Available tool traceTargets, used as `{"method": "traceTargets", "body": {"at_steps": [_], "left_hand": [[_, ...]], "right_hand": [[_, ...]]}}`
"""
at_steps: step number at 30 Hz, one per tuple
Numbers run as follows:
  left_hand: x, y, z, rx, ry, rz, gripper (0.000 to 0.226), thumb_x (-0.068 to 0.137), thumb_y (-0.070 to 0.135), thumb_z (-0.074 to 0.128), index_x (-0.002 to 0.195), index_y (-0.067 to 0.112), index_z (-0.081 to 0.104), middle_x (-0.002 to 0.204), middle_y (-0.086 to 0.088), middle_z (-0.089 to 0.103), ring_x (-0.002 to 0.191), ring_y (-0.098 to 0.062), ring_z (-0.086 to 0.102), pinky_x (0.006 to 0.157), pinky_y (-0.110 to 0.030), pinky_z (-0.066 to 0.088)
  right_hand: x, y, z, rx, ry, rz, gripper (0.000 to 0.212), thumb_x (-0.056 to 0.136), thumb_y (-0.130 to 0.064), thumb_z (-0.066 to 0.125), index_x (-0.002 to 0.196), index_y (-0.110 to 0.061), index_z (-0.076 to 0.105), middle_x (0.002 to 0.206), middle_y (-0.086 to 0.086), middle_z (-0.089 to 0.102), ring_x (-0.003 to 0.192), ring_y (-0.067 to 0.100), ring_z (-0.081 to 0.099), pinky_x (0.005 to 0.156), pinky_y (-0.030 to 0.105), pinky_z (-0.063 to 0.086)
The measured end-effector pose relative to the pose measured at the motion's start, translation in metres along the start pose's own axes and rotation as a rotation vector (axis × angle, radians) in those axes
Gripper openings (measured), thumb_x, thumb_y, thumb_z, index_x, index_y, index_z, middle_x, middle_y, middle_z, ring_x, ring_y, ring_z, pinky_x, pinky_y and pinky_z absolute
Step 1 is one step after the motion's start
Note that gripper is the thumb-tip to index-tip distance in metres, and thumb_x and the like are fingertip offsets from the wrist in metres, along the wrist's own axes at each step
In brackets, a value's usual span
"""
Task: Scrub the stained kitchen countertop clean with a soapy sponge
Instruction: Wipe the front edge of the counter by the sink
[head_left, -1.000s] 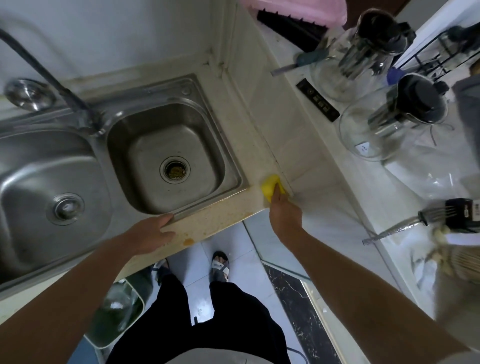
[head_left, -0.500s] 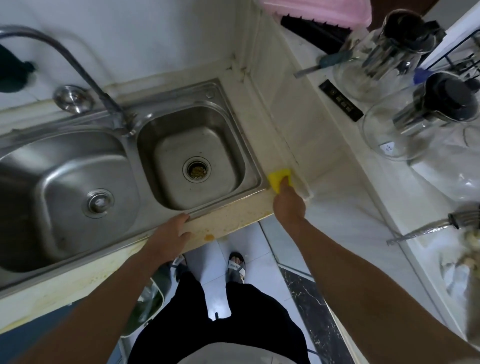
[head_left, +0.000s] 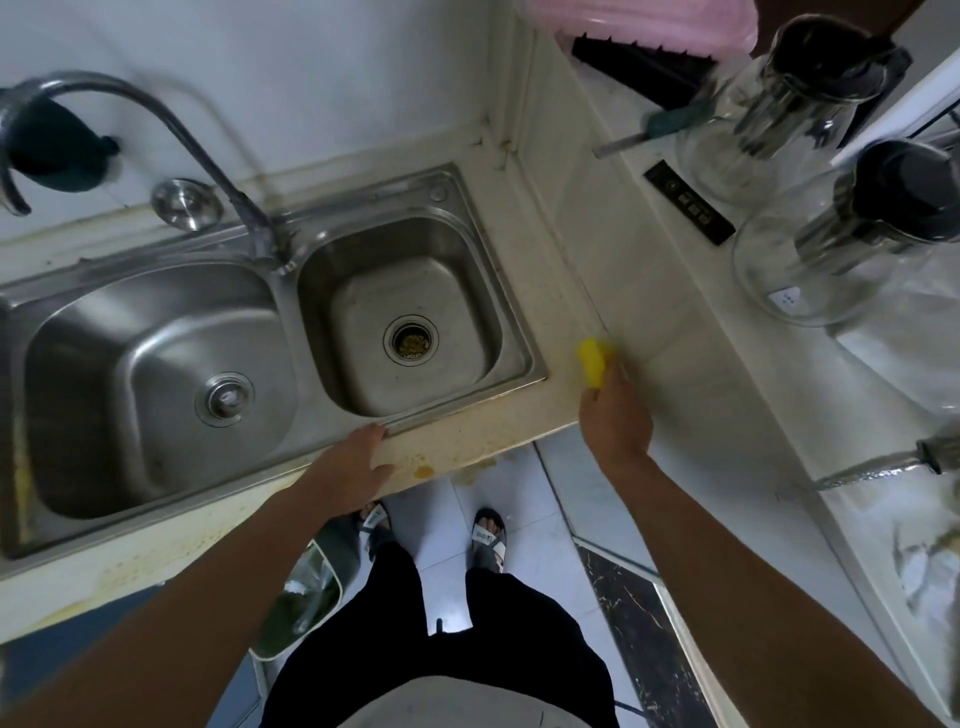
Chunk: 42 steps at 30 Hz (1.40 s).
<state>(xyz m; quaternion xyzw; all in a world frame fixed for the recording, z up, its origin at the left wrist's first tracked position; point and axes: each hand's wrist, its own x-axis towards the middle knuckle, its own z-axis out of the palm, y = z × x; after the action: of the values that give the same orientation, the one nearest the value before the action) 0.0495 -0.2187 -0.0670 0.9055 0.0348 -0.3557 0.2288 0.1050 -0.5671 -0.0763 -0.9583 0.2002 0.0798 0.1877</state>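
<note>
My right hand (head_left: 615, 415) grips a yellow sponge (head_left: 594, 359) and holds it against the corner where the cream countertop (head_left: 550, 291) meets the tiled side wall. Only the sponge's far end shows past my fingers. The counter's front strip (head_left: 467, 434) carries brown specks and an orange spot (head_left: 424, 471) at its edge. My left hand (head_left: 353, 467) rests flat on that front strip, fingers straight, its fingertips at the rim of the steel sink (head_left: 519, 291).
A double steel sink with a curved tap (head_left: 208, 150) fills the left. On the raised white counter at right stand two glass jugs (head_left: 769, 104) (head_left: 852, 244), a black remote (head_left: 690, 202) and a metal hose (head_left: 878, 470). Below are my sandalled feet and a bin (head_left: 306, 592).
My right hand has slid the sponge slightly back and forth along the counter's corner. My left hand stays planted on the front edge. The camera has tilted, shifting the view.
</note>
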Motion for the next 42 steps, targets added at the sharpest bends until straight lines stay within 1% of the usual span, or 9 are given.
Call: {"method": "traceTargets", "body": {"at_steps": [7, 11, 14, 18, 21, 29, 32, 37, 42], "left_hand": [[-0.005, 0.002, 0.001, 0.058, -0.001, -0.03, 0.065, 0.099, 0.03, 0.063, 0.156, 0.015, 0.035, 0.153, -0.012, 0.047, 0.136, -0.029, 0.05, 0.111, -0.038, 0.039], [-0.011, -0.005, 0.001, 0.085, -0.006, -0.062, 0.066, 0.1, 0.03, 0.062, 0.158, 0.015, 0.033, 0.157, -0.011, 0.043, 0.141, -0.029, 0.045, 0.115, -0.038, 0.035], [-0.016, -0.011, -0.001, 0.081, -0.013, -0.101, 0.067, 0.101, 0.033, 0.06, 0.159, 0.015, 0.031, 0.158, -0.011, 0.043, 0.141, -0.029, 0.045, 0.114, -0.038, 0.036], [-0.026, -0.013, -0.001, 0.079, -0.007, -0.175, 0.071, 0.103, 0.034, 0.059, 0.162, 0.013, 0.024, 0.164, -0.01, 0.035, 0.147, -0.027, 0.038, 0.117, -0.036, 0.031], [-0.034, -0.015, 0.006, 0.077, 0.005, -0.198, 0.074, 0.105, 0.034, 0.056, 0.164, 0.013, 0.018, 0.17, -0.007, 0.023, 0.154, -0.024, 0.029, 0.122, -0.034, 0.025], [-0.049, -0.02, 0.007, 0.156, 0.034, -0.247, 0.082, 0.102, 0.034, 0.061, 0.165, 0.014, 0.012, 0.172, -0.004, 0.014, 0.157, -0.022, 0.02, 0.125, -0.037, 0.023], [-0.048, -0.017, 0.004, 0.172, 0.026, -0.245, 0.084, 0.1, 0.032, 0.064, 0.164, 0.013, 0.013, 0.172, -0.005, 0.014, 0.157, -0.023, 0.019, 0.124, -0.038, 0.025], [-0.048, -0.016, 0.009, 0.207, 0.018, -0.231, 0.092, 0.098, 0.032, 0.066, 0.165, 0.012, 0.007, 0.173, -0.003, 0.004, 0.16, -0.023, 0.006, 0.126, -0.039, 0.022], [-0.047, -0.02, 0.005, 0.203, 0.001, -0.237, 0.094, 0.097, 0.035, 0.067, 0.165, 0.012, 0.007, 0.173, -0.003, 0.006, 0.16, -0.02, 0.007, 0.127, -0.036, 0.018]], "right_hand": [[-0.072, -0.059, 0.062, -0.169, -0.382, -0.183, 0.076, 0.098, -0.015, 0.047, 0.159, -0.011, 0.001, 0.107, 0.019, 0.069, 0.081, 0.031, 0.066, 0.069, 0.033, 0.046], [-0.113, -0.079, 0.074, -0.042, -0.561, -0.396, 0.07, 0.1, -0.023, 0.042, 0.159, -0.028, 0.004, 0.093, 0.009, 0.068, 0.08, 0.029, 0.064, 0.068, 0.035, 0.048], [-0.084, -0.061, 0.046, 0.022, -0.323, -0.354, 0.062, 0.101, -0.026, 0.041, 0.158, -0.03, 0.018, 0.099, 0.004, 0.064, 0.084, 0.025, 0.062, 0.068, 0.033, 0.045], [-0.024, -0.01, 0.012, 0.005, -0.022, 0.006, 0.059, 0.101, -0.028, 0.042, 0.157, -0.024, 0.023, 0.102, 0.007, 0.066, 0.085, 0.031, 0.066, 0.067, 0.033, 0.043], [-0.024, -0.016, 0.024, -0.046, -0.153, 0.105, 0.063, 0.102, -0.024, 0.043, 0.158, -0.017, 0.016, 0.113, 0.019, 0.068, 0.096, 0.037, 0.067, 0.072, 0.037, 0.046], [-0.111, -0.104, 0.089, 0.04, -0.494, -0.309, 0.064, 0.099, -0.026, 0.042, 0.154, -0.011, 0.014, 0.103, 0.017, 0.068, 0.095, 0.04, 0.065, 0.07, 0.038, 0.041], [-0.098, -0.081, 0.068, 0.03, -0.453, -0.439, 0.06, 0.097, -0.025, 0.042, 0.154, -0.02, 0.02, 0.096, 0.012, 0.066, 0.089, 0.036, 0.064, 0.067, 0.036, 0.039], [-0.051, -0.038, 0.024, 0.033, -0.166, -0.198, 0.055, 0.099, -0.025, 0.044, 0.151, -0.018, 0.027, 0.084, 0.01, 0.059, 0.075, 0.029, 0.059, 0.064, 0.032, 0.037], [-0.055, -0.051, 0.05, -0.038, -0.264, -0.003, 0.066, 0.1, -0.02, 0.044, 0.157, -0.008, 0.013, 0.104, 0.018, 0.07, 0.097, 0.036, 0.068, 0.075, 0.036, 0.046]]}}
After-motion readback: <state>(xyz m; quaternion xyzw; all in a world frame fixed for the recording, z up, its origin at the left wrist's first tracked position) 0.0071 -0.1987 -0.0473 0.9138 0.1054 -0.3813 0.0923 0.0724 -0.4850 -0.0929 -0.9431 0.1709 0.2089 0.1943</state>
